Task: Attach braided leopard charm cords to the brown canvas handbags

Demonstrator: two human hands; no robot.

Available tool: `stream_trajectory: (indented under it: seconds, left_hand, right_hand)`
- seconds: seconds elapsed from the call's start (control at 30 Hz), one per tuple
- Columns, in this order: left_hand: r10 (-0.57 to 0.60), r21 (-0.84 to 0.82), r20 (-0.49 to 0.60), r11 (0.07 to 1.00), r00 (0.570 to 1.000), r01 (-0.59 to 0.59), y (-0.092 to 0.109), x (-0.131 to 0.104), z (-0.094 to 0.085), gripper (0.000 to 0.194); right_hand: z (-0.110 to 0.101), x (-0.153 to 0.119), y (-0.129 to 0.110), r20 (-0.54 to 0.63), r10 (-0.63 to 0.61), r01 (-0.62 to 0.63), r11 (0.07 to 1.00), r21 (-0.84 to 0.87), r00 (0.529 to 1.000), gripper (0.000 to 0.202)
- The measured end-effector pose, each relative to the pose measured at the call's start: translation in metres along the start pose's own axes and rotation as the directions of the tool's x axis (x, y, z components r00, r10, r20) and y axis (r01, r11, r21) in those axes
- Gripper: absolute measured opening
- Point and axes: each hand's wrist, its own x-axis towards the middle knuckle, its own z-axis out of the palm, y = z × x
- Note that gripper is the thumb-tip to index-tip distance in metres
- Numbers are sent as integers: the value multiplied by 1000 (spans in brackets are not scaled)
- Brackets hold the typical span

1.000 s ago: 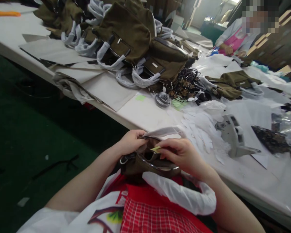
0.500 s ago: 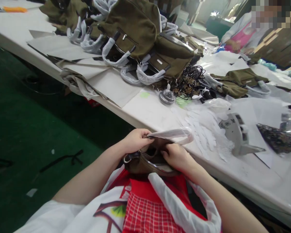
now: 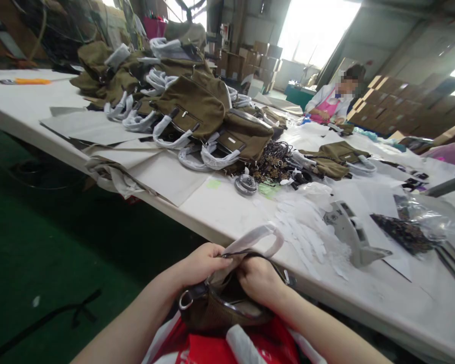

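Note:
An olive-brown bag (image 3: 227,311) rests on my lap at the table's edge, its zipped top open. My left hand (image 3: 205,260) pinches the bag's far rim at the left, thumb on top, near a wrapped white handle (image 3: 256,236). Inside the opening, my right hand (image 3: 260,280) is partly sunk, its fingers curled against the lining; the fingertips are hidden. A metal ring (image 3: 185,299) hangs at the bag's left end. Another wrapped handle (image 3: 246,346) lies toward my body.
Across the white table (image 3: 216,215) lie piled olive bags (image 3: 197,103), a tape roll (image 3: 245,184), dark cords with tags (image 3: 273,162), white paper strips (image 3: 299,235) and a grey tape dispenser (image 3: 351,235). A person in a pink apron (image 3: 328,107) is across the table.
The view has tilted up, showing more of the room. My right hand has moved left and deeper into the bag, while my left hand keeps its hold on the rim.

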Motion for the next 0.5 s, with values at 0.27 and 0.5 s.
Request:
stream_trajectory:
  seconds: [0.27,0.5]
  left_hand:
    - [33,94,-22,995,999,-31,-2,-5,-1,39]
    - [276,704,-298,710,914,15,28,-43,12,45]
  right_hand:
    - [-7,-11,-50,305,-124,109,992,66,944,25]
    - [-11,-9,-56,259,-185,99,945,312,948,24]
